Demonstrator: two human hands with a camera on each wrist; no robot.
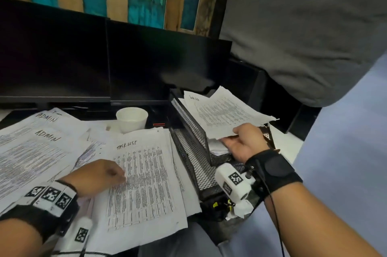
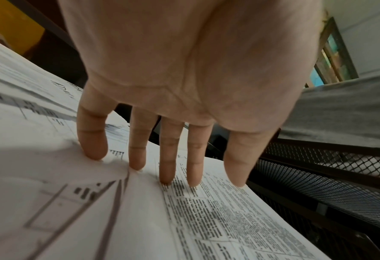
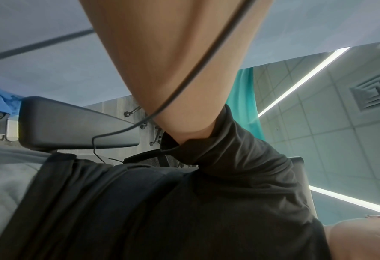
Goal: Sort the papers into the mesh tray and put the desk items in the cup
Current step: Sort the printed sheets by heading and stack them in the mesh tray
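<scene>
On the tabletop (image 1: 284, 137) in the head view, loose printed sheets lie spread across the left and middle, two of them headed "ADMIN" (image 1: 45, 131) in handwriting and one headed "TASK LIST" (image 1: 144, 183). The left hand (image 1: 98, 175) lies on the left edge of that task-list sheet, palm down, with its fingertips on the print. A white cup (image 1: 132, 119) stands behind the sheets, just in front of two dark monitors (image 1: 104, 61). To the right of the sheets sits the black mesh tray (image 1: 194, 158), with some paper already lying in its upper tier. The right hand (image 1: 245, 141) hangs over that tier and pinches a small sheaf of papers (image 1: 226, 110) by its near edge, thumb on top and fingers beneath; the top sheet bears a handwritten heading too. Both wrists carry black straps with white marker-tagged camera housings.

From the left wrist, the left hand (image 2: 184, 79) shows its palm, fingers (image 2: 167, 158) straight and spread, holding nothing, their tips pressing the printed sheet (image 2: 218, 219) so that it wrinkles near the outer fingers. The tray's mesh wall (image 2: 329, 184) runs just beside the sheet's edge.

From the right wrist, the camera looks back along the bare forearm (image 3: 173, 61) towards a dark sleeve (image 3: 229, 149), a thin cable (image 3: 184, 88) and ceiling light strips; neither the right hand nor its papers appear here.
</scene>
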